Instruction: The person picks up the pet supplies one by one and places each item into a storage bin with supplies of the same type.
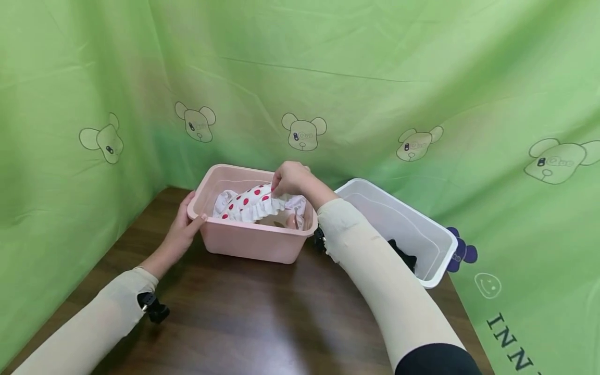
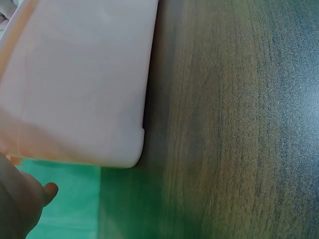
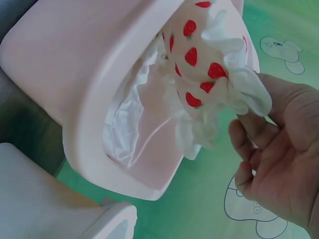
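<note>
A pink plastic bin [image 1: 253,242] stands on the table. My left hand [image 1: 180,229] holds its left end, with the thumb at the rim and the fingers along the outside. In the left wrist view only part of that hand [image 2: 22,201] shows beside the bin wall [image 2: 79,84]. Over the bin, my right hand [image 1: 292,179] pinches the edge of a white cloth piece [image 1: 250,200] printed with red strawberries and trimmed with ruffles. The right wrist view shows this ruffled cloth [image 3: 197,64] partly lifted between thumb and fingers. Plain white fabric [image 3: 124,119] lies lower in the bin.
A white plastic bin [image 1: 375,208] sits to the right, with a black item [image 1: 404,255] inside, partly hidden by the right forearm. A green curtain [image 1: 300,62] with bear-head drawings surrounds the brown wooden table [image 1: 234,312].
</note>
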`<state>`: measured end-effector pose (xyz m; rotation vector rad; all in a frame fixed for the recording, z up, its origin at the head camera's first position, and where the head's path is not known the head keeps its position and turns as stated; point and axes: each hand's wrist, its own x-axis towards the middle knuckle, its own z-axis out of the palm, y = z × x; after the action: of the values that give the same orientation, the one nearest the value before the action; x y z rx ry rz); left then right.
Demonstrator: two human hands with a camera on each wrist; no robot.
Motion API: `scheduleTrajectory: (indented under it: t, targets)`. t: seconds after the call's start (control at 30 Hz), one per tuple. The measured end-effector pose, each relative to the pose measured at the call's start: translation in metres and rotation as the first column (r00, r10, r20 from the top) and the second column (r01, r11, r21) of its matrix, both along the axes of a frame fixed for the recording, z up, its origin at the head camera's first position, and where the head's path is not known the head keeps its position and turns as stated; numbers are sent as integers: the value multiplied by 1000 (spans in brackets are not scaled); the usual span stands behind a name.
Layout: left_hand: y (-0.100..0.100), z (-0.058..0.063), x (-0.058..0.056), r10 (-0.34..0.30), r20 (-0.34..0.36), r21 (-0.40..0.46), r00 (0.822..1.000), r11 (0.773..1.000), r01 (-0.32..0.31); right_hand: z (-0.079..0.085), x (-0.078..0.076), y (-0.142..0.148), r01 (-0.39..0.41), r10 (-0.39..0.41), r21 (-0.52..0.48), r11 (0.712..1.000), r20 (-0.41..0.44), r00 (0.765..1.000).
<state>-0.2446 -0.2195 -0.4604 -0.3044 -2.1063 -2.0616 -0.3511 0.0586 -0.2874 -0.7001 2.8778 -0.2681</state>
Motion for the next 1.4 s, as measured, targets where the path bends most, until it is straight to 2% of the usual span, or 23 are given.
scheduleTrajectory:
  t: [0.13,0.33,0.63,0.77,0.93,1.27,1.4]
  targets:
    - [-2,2,0,3,1,-7,1000,1000,-3,1,-3,-2,-57,57,5,998,8,998]
    - [-3,4,-1,7,-9,-16,1000,1000,-7,-3,-9,-7,-135,133,-30,990,-74,988]
    - [-3,5,-3,10,-10,-23,1000,1000,-10,-8,-11,-7,-163,162,-16,987,-23,986]
    - [-4,3,-3,13,-7,-26,1000,1000,-13,-11,-11,-3,-156,155,-10,988,-25,988]
    - [-4,2,-2,13,-6,-32,1000,999,-13,-16,-11,7,-152,152,1,988,27,988]
    - [-8,4,-1,13,3,-44,1000,999,-13,-12,-9,26,-113,118,-78,991,56,991]
    - [-8,4,-1,11,3,-50,1000,999,-10,-10,-4,31,-125,127,-88,988,21,992]
